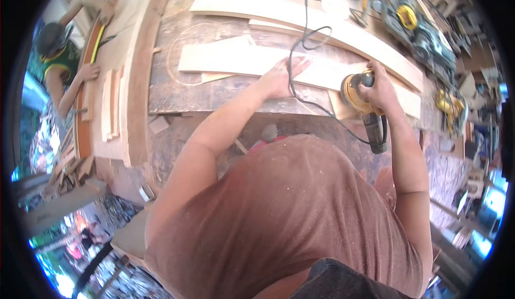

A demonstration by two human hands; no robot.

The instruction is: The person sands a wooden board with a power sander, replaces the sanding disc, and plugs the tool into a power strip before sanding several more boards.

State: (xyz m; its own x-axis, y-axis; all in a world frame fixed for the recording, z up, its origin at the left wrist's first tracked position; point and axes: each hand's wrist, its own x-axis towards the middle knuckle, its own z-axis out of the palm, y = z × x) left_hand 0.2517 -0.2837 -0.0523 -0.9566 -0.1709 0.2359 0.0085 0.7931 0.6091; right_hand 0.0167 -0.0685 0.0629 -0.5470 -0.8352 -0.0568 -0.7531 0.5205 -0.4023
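My right hand (pixel 382 90) is wrapped round the top of a yellow and black orbital sander (pixel 354 96), whose round pad is at the near edge of a long pale board (pixel 225 58). The sander's dark rear end (pixel 375 138) points back towards my body. My left hand (pixel 279 80) lies on the same board to the left of the sander, its fingers stretched along the wood. A dark power cord (pixel 316 104) hangs down across the board, passes over my left hand and loops to the sander.
Another long board (pixel 300 22) lies beyond on the worn workbench (pixel 166 92). Power tools (pixel 407 17) crowd the back right, with a yellow tool (pixel 449 106) farther right. On the left, a person (pixel 59 57) handles a yellow tape measure (pixel 97 42) beside thick timber (pixel 140 73).
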